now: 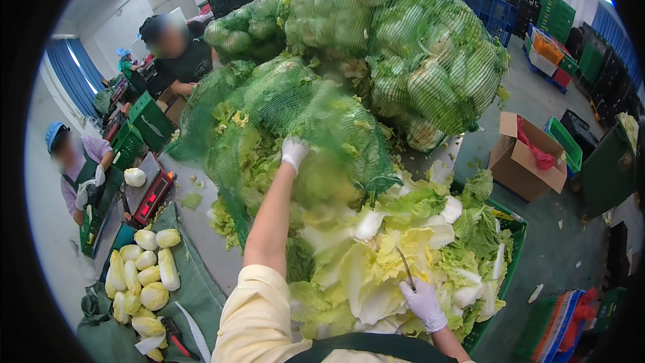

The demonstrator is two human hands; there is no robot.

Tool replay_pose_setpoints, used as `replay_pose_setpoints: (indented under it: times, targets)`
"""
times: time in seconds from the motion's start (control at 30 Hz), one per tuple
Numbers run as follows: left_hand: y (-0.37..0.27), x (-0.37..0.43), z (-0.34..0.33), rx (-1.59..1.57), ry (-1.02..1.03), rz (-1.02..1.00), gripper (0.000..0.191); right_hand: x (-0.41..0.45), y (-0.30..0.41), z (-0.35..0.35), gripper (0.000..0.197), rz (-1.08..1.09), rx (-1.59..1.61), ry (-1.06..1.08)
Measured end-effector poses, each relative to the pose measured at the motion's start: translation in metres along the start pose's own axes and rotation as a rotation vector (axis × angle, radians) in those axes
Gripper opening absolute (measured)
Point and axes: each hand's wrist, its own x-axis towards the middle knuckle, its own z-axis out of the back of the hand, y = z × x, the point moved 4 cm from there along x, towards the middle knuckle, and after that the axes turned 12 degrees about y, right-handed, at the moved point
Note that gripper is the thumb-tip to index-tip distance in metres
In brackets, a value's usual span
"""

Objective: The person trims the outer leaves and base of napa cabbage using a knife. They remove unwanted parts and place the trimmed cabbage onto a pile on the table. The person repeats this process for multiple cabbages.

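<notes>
My left hand [294, 153], in a white glove, reaches to the green mesh sack [322, 106] of napa cabbages in front of me; its fingers are partly hidden and part of the sack is blurred. Low at the right, my gloved right hand [423, 302] is closed on the handle of a thin curved blade [405, 266], over a heap of loose cabbage leaves [363, 277]. The leaves fill and cover a green plastic crate [519, 247]. Trimmed cabbages [154, 296] lie on green cloth at the lower left.
Big full mesh sacks [433, 60] tower ahead. A digital scale [151, 191] with a trimmed cabbage [134, 177] beside its display stands left. Two people [83, 171] [184, 60] are at the left side. A red-handled tool [176, 340] lies by the cabbages; a cardboard box [526, 159] stands right.
</notes>
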Motion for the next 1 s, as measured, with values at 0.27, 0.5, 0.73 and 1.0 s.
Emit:
replay_pose_setpoints:
  times: [0.27, 0.5, 0.73, 1.0]
  targets:
    - [0.047, -0.060, -0.113, -2.061, -0.020, 0.146, 0.031, 0.012, 0.034, -0.006, 0.029, 0.106, -0.187, 0.012]
    - [-0.025, -0.103, 0.040, -1.957, -0.027, 0.266, 0.031, -0.005, 0.056, -0.048, 0.041, 0.538, -0.514, -0.026]
    - [-0.005, -0.219, 0.027, -2.152, 0.244, 0.081, 0.042, 0.030, 0.026, -0.069, 0.065, 0.370, -0.799, 0.178]
    - [-0.042, -0.406, 0.071, -2.335, 0.326, 0.256, 0.056, 0.019, 0.029, 0.002, 0.048, 0.216, -0.284, 0.211]
